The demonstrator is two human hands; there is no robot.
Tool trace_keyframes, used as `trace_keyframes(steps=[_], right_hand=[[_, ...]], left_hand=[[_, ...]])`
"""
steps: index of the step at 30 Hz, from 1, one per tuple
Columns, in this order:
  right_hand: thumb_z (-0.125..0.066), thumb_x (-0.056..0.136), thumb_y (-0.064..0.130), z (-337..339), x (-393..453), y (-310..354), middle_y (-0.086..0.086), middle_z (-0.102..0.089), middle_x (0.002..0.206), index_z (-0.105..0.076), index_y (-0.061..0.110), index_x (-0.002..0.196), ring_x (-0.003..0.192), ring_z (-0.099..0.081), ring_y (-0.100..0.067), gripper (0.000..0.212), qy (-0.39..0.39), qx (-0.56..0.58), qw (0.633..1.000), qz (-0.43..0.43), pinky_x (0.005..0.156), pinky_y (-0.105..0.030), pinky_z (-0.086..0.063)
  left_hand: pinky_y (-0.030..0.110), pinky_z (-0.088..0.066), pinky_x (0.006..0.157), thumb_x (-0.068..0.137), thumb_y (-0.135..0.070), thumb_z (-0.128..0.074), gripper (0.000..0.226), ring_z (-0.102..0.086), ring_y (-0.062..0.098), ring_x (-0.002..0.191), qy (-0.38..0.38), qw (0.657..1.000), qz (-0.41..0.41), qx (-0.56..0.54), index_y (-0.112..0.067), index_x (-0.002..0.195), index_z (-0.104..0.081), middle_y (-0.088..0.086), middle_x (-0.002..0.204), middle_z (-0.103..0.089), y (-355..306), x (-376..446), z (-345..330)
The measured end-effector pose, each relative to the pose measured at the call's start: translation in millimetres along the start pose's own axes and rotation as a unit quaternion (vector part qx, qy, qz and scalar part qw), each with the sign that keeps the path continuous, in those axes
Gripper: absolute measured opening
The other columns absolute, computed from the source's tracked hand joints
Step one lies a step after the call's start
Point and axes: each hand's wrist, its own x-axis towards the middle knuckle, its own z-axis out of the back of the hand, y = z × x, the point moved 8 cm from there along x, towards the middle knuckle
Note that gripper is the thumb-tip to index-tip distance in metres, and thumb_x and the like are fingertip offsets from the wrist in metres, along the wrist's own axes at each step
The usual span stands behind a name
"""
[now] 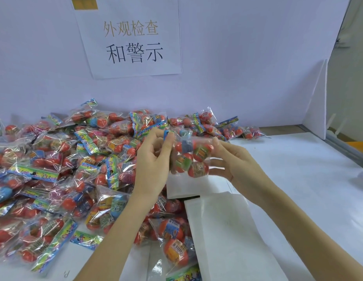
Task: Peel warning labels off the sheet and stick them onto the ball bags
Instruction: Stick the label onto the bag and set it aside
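— What are the hands doing right now?

— Both are lifting one ball bag (189,157) above the bench (298,179). The left hand (154,157) is pinching the bag's top edge, thumb and fingertips curled onto the blue header strip. The right hand (235,161) is holding the bag's other side, thumb on the near face and fingers curling behind the clear film, so that grip is closing on the bag too.

— What is inside the bag?

— Several orange-red balls with coloured printed wraps are showing through the plastic. Whether a warning label is sitting on it already, I cannot tell.

— And where are the labels?

— White sheets (223,226) are lying on the bench just below the hands, overlapping one another; faint printing is showing, but it is too pale to read. One more white sheet (184,185) is lying directly under the held bag.

— The rest of the bags?

— A big pile of ball bags (61,169) is spreading over the left half of the bench, reaching back to the white wall panel (247,67). A few bags are lying near the front edge, one touching the sheets' left border.

— Anything behind?

— A paper sign (134,41) with large Chinese characters is hanging on the panel, above the pile. A white divider (318,102) is standing at the right end of the bench.
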Motion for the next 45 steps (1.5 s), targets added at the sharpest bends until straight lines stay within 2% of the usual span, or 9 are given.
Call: trace_keyframes(steps=[7, 14, 21, 25, 27, 31, 34, 40, 45], right_hand=[[-0.067, 0.1, 0.011, -15, -7, -12, -0.016, -0.074, 0.085, -0.051, 0.011, 0.136, 0.072, -0.072, -0.025, 0.04, 0.056, -0.034, 0.996, -0.053, 0.068, -0.026, -0.057], [-0.062, 0.102, 0.008, -21, -9, -15, -0.014, -0.068, 0.083, -0.059, 0.003, 0.103, 0.068, -0.065, -0.019, 0.006, 0.102, 0.043, 0.986, -0.123, 0.061, -0.023, -0.052], [-0.052, 0.101, -0.004, 3, -3, -1, -0.011, -0.066, 0.069, -0.065, 0.011, 0.123, 0.059, -0.058, -0.022, 0.029, -0.014, -0.072, 0.997, -0.001, 0.057, -0.026, -0.048], [-0.048, 0.097, -0.009, 15, -2, 16, -0.009, -0.068, 0.066, -0.074, 0.034, 0.113, 0.056, -0.06, -0.018, 0.053, -0.097, -0.144, 0.978, 0.115, 0.056, -0.024, -0.048], [-0.048, 0.094, -0.011, 20, -4, 21, -0.007, -0.071, 0.068, -0.079, 0.043, 0.108, 0.058, -0.063, -0.018, 0.064, -0.131, -0.155, 0.966, 0.161, 0.057, -0.023, -0.05], [-0.051, 0.092, -0.014, 23, -10, 28, 0.003, -0.075, 0.082, -0.079, 0.03, 0.12, 0.067, -0.069, -0.018, 0.059, -0.168, -0.212, 0.935, 0.23, 0.069, -0.019, -0.055], [-0.052, 0.093, -0.017, 13, -14, 31, -0.001, -0.076, 0.097, -0.075, 0.025, 0.128, 0.074, -0.071, -0.019, 0.06, -0.159, -0.263, 0.917, 0.256, 0.076, -0.017, -0.055], [-0.048, 0.107, 0.002, -1, -8, 27, -0.007, -0.075, 0.119, -0.072, 0.015, 0.129, 0.11, -0.07, -0.027, 0.035, -0.04, -0.102, 0.976, 0.19, 0.087, -0.038, -0.062], [-0.07, 0.1, 0.019, 5, -3, 12, -0.009, -0.073, 0.114, -0.063, 0.027, 0.134, 0.096, -0.076, -0.023, 0.036, -0.103, -0.086, 0.983, 0.124, 0.084, -0.043, -0.064]], left_hand=[[0.027, -0.031, 0.043, 0.109, -0.035, -0.053, 0.026, -0.032, 0.013, 0.044, -0.069, 0.997, 0.0, 0.032, -0.015, 0.092, -0.053, 0.004, 0.058, -0.041, 2, 0, 13], [0.018, -0.024, 0.03, 0.108, -0.03, -0.058, 0.03, -0.026, 0.007, 0.034, -0.05, 0.95, 0.253, -0.178, -0.012, 0.084, -0.062, -0.004, 0.055, -0.047, 43, -6, 10], [0.026, -0.044, 0.067, 0.099, -0.066, -0.05, 0.043, -0.057, 0.007, 0.06, -0.001, 0.994, 0.098, 0.057, -0.027, 0.117, -0.055, -0.006, 0.074, -0.059, 16, 2, 10], [0.036, -0.047, 0.091, 0.099, -0.07, -0.046, 0.052, -0.065, 0.022, 0.074, 0.122, 0.984, 0.128, 0.005, -0.024, 0.089, -0.068, -0.004, 0.083, -0.069, 15, 2, -7], [0.042, -0.059, 0.083, 0.101, -0.065, -0.047, 0.056, -0.073, 0.027, 0.08, 0.109, 0.982, 0.144, -0.049, -0.016, 0.112, -0.073, 0.011, 0.105, -0.076, 16, 3, -8], [0.042, -0.061, 0.093, 0.088, -0.074, -0.052, 0.065, -0.078, 0.02, 0.091, 0.07, 0.981, 0.179, 0.023, -0.019, 0.121, -0.065, 0.004, 0.104, -0.077, 28, 2, 0], [0.039, -0.065, 0.082, 0.084, -0.063, -0.07, 0.066, -0.079, 0.036, 0.084, 0.125, 0.957, 0.241, -0.104, -0.014, 0.128, -0.065, 0.011, 0.102, -0.079, 30, -2, -10], [0.046, -0.061, 0.095, 0.075, -0.024, -0.087, 0.069, -0.071, 0.035, 0.112, 0.086, 0.973, 0.146, -0.153, -0.042, 0.136, -0.059, 0.015, 0.125, -0.067, 17, 3, -4], [0.05, -0.059, 0.099, 0.078, -0.026, -0.086, 0.073, -0.07, 0.032, 0.1, 0.111, 0.981, 0.095, -0.128, -0.047, 0.141, -0.054, 0.007, 0.112, -0.072, 9, 3, -8]])
